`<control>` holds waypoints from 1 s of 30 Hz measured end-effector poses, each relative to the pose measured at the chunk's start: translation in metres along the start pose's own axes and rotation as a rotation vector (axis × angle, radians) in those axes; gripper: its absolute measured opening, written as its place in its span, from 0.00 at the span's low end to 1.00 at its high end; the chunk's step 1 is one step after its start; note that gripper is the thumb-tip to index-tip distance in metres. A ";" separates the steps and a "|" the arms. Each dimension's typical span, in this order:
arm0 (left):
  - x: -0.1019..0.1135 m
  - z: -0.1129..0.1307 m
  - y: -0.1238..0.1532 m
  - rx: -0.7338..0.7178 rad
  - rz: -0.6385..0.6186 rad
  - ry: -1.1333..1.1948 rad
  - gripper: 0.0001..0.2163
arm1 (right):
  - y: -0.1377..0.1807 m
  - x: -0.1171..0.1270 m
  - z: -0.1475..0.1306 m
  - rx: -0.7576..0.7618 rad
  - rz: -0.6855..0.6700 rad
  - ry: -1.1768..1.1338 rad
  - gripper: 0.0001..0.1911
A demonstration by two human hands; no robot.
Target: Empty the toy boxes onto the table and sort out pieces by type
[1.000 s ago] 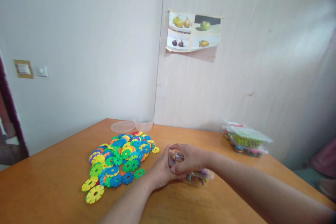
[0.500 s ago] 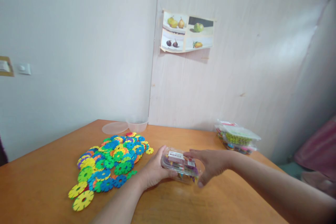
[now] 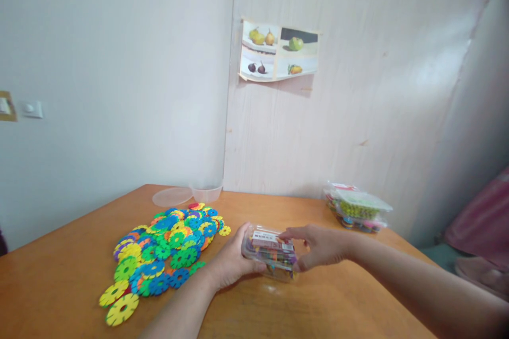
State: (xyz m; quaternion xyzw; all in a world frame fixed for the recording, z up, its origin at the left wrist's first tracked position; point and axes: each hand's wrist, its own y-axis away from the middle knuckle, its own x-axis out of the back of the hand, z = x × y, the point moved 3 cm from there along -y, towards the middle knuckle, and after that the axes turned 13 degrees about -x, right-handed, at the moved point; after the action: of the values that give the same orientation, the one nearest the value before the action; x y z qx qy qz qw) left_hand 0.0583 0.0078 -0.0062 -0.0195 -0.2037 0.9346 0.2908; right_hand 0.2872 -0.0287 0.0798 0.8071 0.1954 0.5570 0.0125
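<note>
My left hand [image 3: 234,259] grips the left end of a clear plastic box [image 3: 264,257], its thumb along the front. The box has a closed lid with a printed label, and small multicoloured pieces show through its walls. My right hand [image 3: 318,248] is at the box's right end, index finger over the lid and thumb against the near right corner. Its other fingers are mostly hidden. To the left of the box lies a heap of notched plastic discs [image 3: 185,257] in yellow, green, blue, orange and other colours.
At the back left of the wooden table [image 3: 342,296] are a translucent round lid [image 3: 172,197] and a translucent tub [image 3: 207,194]. Several clear boxes [image 3: 360,209] with colourful contents are stacked at the back right. A sheet of fruit pictures [image 3: 278,50] hangs on the wall.
My right hand's thumb has closed in from beside the box onto its right corner. My left hand keeps its hold. The whole view has shifted slightly.
</note>
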 end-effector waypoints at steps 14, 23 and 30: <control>-0.004 -0.007 0.003 0.054 -0.049 0.169 0.63 | 0.010 -0.047 0.029 0.021 0.297 -0.320 0.34; 0.000 -0.008 0.005 0.071 0.025 0.040 0.60 | -0.001 -0.076 0.043 0.020 0.402 -0.602 0.33; 0.003 -0.013 0.003 0.034 0.107 -0.030 0.53 | -0.006 -0.086 0.049 -0.025 0.495 -0.805 0.35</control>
State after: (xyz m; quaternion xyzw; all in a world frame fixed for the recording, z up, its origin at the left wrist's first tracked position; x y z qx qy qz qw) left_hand 0.0561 0.0115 -0.0188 -0.0115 -0.1908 0.9524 0.2374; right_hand 0.3039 -0.0419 -0.0176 0.9810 -0.0299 0.1882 -0.0363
